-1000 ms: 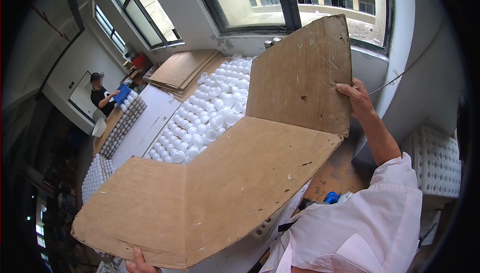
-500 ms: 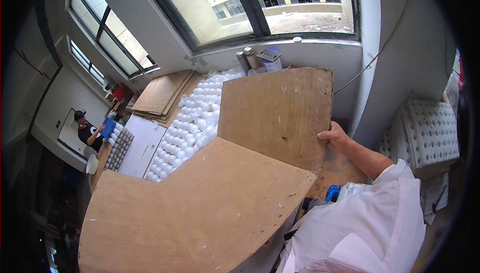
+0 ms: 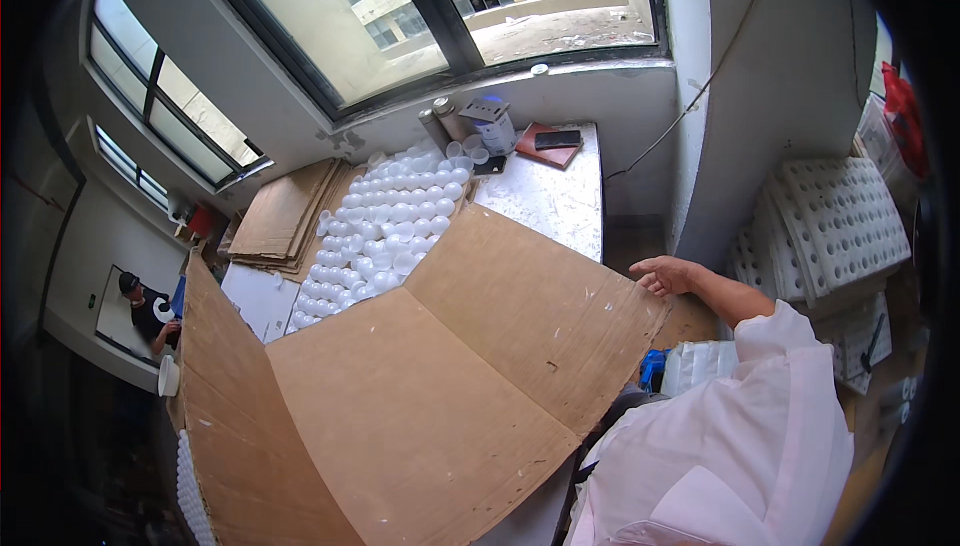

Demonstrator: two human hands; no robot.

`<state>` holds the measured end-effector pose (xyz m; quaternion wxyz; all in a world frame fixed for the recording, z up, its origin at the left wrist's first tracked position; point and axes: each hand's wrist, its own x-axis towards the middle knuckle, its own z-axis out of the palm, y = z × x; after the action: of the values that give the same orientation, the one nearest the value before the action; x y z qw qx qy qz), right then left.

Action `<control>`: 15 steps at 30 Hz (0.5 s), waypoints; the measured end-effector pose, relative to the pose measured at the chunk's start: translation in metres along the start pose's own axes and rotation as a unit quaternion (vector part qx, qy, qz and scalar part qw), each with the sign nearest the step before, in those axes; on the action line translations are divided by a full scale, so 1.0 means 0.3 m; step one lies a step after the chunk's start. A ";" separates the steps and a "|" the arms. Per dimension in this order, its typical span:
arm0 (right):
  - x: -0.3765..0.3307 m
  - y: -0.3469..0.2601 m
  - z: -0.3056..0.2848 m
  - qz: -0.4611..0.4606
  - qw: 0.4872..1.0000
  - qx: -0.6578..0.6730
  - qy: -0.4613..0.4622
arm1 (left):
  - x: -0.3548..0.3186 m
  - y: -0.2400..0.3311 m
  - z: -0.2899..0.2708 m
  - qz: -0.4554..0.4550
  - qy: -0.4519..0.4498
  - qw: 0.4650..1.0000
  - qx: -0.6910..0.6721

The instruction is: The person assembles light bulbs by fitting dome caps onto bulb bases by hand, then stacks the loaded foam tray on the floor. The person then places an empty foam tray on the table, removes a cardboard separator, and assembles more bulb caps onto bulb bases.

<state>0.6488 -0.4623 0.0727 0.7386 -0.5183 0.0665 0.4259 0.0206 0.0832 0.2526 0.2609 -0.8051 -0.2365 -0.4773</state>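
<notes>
At 3 o'clock, right hand [image 3: 668,274] grips edge of big creased brown cardboard sheet [image 3: 440,386]; left hand hidden, can't tell.

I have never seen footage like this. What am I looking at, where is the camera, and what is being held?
No machine here: a person works with bare hands. The one picture comes from a wide fisheye camera on the person's head, looking down, so straight edges bend. The right hand in a white sleeve grips the far right edge of a large folded cardboard sheet. The left hand is out of view. Beneath lies a table covered with many small white cups, with flat cardboard stacks beside. Another person sits far left.
</notes>
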 end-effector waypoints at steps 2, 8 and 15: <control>0.082 0.016 -0.009 0.086 0.987 -0.137 -0.008 | 0.048 0.044 0.000 0.031 -0.010 0.999 -0.020; 0.246 0.078 0.138 0.135 0.966 -0.208 -0.076 | 0.214 0.186 -0.004 0.126 -0.034 0.989 -0.069; 0.116 0.113 0.343 0.059 0.962 -0.194 -0.183 | 0.488 0.332 0.045 0.254 -0.048 0.957 -0.131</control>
<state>0.6117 -0.3548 0.0765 0.5974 -0.5599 -0.1231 0.5608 0.1556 0.0364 0.3583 0.2540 -0.8878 0.0282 -0.3827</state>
